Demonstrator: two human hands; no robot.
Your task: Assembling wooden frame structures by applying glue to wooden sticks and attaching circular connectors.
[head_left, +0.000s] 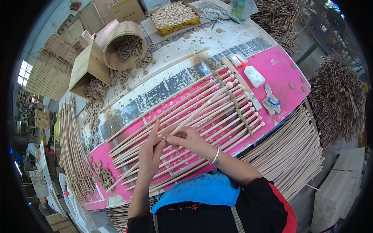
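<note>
From the head view we've got both hands over the pink board (279, 70). Our right hand (190, 139) has its fingers pinched narrow around the near end of one long wooden stick (202, 108), which slants up and away with its round tip over the row of sticks (217, 116) lying side by side on the board. Our left hand (151, 151) is right beside it, fingers straight and close together, touching that same end. A white glue bottle (253, 74) lies farther right, and a round basket (124, 44) of wooden rings sits well back.
</note>
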